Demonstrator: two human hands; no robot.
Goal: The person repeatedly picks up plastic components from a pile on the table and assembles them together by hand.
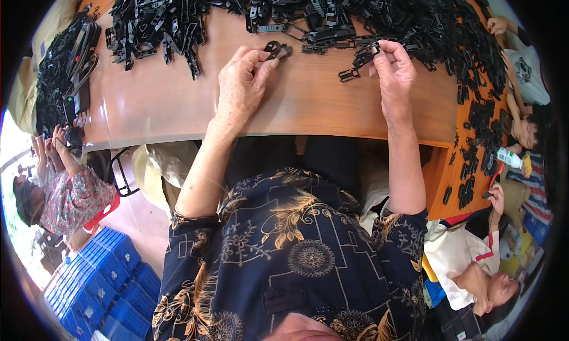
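left hand (240, 86): raised over the table, thumb and forefinger pinched on a small black plastic clip (277, 49); the other fingers curl loosely under.
right hand (394, 74): fingertips closed on a second black clip piece (365, 55), held just above the table surface.
loose clip (348, 75): lies flat on the wood, just left of and below the right hand, not touching it.
table (178, 98): brown wooden top, front edge curves across the middle of the view; both forearms reach over that edge.
pile of black parts (379, 15): dense heap along the far side of the table, runs left to right and down the right edge; both held pieces sit at its near fringe.
second heap (59, 74): black parts on a separate surface at far left, well apart from the hands.
clothing: dark blouse with gold floral print (296, 252) fills the lower centre.
others: seated person in a red patterned top (71, 202) at left; person in a white shirt (468, 258) at lower right; another person's hands (498, 26) at the pile, upper right.
blue crates (101, 282): stacked on the floor, lower left.
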